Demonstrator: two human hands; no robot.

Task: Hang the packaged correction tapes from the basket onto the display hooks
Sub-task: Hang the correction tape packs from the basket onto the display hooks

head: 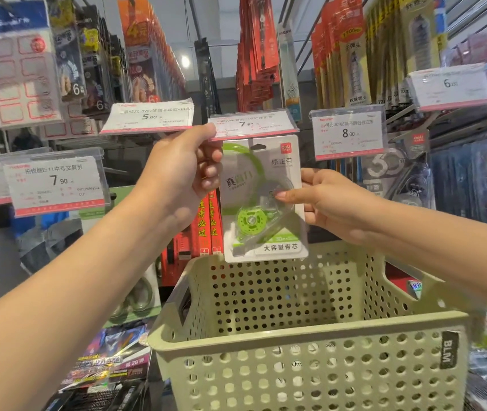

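A packaged correction tape [264, 200], a green dispenser on a grey card, hangs upright just under the 7.90 price tag [251, 124] of a display hook. My left hand [183, 170] grips the card's upper left edge, its thumb touching the tag. My right hand [322, 200] pinches the card's right edge, thumb on the clear blister. Below stands the pale green perforated basket [310, 327]; no packs show inside it from this angle. The hook's rod is hidden behind the tag.
Price tags marked 5.00 [147, 117], 8.00 [349, 133] and 7.90 [55, 182] jut out on neighbouring hooks. Red and black packaged goods hang in rows above. More correction tapes [399, 173] hang at the right. Magazines [108, 360] lie left of the basket.
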